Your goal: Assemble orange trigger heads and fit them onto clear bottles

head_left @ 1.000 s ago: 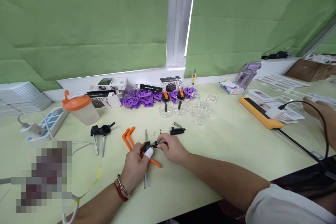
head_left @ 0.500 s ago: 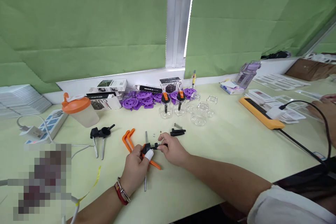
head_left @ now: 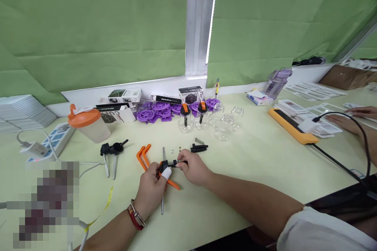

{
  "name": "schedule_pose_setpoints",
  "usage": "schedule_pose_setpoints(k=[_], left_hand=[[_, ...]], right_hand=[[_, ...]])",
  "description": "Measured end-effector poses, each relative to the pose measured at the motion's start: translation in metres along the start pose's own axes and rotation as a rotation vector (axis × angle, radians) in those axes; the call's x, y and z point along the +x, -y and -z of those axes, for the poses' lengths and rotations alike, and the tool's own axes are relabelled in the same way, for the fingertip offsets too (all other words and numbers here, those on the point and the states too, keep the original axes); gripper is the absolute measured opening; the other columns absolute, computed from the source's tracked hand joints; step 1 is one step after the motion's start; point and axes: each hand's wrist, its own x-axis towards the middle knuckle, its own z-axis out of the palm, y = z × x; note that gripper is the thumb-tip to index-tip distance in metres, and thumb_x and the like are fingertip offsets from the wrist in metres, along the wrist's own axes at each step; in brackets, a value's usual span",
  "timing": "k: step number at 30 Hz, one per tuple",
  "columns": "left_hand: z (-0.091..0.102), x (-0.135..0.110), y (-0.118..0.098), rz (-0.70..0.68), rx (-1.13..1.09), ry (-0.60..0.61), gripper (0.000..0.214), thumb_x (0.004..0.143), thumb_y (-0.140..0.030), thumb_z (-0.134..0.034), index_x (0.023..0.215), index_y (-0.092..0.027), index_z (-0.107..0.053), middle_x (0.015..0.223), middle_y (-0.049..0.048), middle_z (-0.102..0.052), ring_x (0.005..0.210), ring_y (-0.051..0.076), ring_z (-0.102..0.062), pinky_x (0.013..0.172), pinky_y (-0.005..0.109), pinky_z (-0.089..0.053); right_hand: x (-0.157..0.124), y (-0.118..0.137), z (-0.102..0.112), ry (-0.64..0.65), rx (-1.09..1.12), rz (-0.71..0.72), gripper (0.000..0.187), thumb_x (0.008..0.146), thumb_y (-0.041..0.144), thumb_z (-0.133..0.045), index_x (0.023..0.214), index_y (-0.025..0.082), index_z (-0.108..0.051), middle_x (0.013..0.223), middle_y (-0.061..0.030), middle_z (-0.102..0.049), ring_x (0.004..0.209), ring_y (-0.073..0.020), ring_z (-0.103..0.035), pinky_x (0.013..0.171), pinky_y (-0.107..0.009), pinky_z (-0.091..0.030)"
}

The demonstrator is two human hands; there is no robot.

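Note:
My left hand (head_left: pixel 150 190), with white wrapping on its thumb, grips a black plastic fitting (head_left: pixel 163 166) with a metal shaft. My right hand (head_left: pixel 193 168) pinches the black piece at the shaft's right end. Beneath the fitting are a slim metal rod (head_left: pixel 162 204) and an orange handle (head_left: pixel 173 184); whether they are joined to it I cannot tell. Two bent orange handles (head_left: pixel 143 157) lie beyond my left hand. Past my right hand rest a coil spring (head_left: pixel 199 140) and black plastic parts (head_left: pixel 199 148). Tiny bits (head_left: pixel 172 151) lie near my fingertips.
A similar black fitting with metal legs (head_left: pixel 112 149) and an orange-lidded cup (head_left: pixel 88 124) stand left. Purple wheel-like parts (head_left: pixel 159 111), boxes (head_left: pixel 118 114) and clear glass pieces (head_left: pixel 223 133) line the back. An orange power strip (head_left: pixel 291 127) and a co-worker's hands (head_left: pixel 343 122) are right.
My hands keep nearly the same hold and place. At the right, the co-worker's hands have moved left, further into view over the papers.

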Motion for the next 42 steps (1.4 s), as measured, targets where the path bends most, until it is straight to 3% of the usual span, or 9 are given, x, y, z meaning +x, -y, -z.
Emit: schedule_pose_setpoints(k=[23,42], left_hand=[[-0.0001,0.0016,0.0035,0.035,-0.002,-0.012,0.032,0.076,-0.052,-0.057,0.080,-0.020,-0.051,0.052,-0.0055,-0.048,0.044,0.013,-0.047,0.042,0.024,-0.032],[0.0006,0.0016,0.0028,0.023,0.015,-0.019,0.033,0.077,-0.052,-0.056,0.079,-0.020,-0.050,0.053,-0.0055,-0.048,0.045,0.013,-0.047,0.044,0.024,-0.034]], right_hand=[[0.0002,0.0010,0.0002,0.006,-0.021,0.003,0.010,0.081,0.017,-0.054,0.090,0.021,-0.051,0.067,0.0026,-0.057,0.060,-0.0129,-0.048,0.059,-0.025,-0.037],[-0.0004,0.0026,0.0008,-0.008,-0.032,0.015,0.012,0.081,0.015,-0.053,0.091,0.020,-0.052,0.070,0.0010,-0.059,0.062,-0.0138,-0.052,0.061,-0.025,-0.038]])
